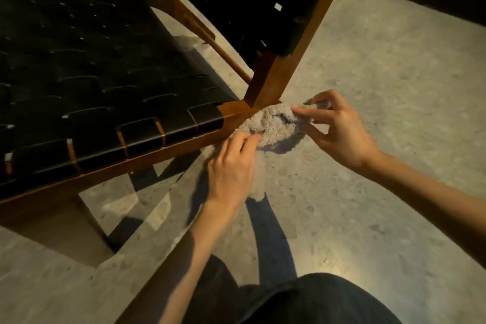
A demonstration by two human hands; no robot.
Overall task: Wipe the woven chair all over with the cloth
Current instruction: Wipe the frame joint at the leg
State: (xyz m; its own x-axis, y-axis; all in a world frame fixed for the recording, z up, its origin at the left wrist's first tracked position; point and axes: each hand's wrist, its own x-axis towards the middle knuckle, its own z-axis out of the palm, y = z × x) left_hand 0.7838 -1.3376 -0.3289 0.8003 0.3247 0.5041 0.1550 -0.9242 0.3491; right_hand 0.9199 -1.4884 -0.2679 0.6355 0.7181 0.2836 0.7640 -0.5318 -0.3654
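Plainly one chair, one cloth and two hands. The left hand pinches the cloth's near edge with curled fingers. The right hand pinches its far end between thumb and forefinger, the other fingers loosely spread. The cloth hangs bunched between them at the chair's rear corner, just beside the wooden post; whether it touches the wood, I cannot tell. The rail runs leftward from that corner. Bare floor lies open to the right.
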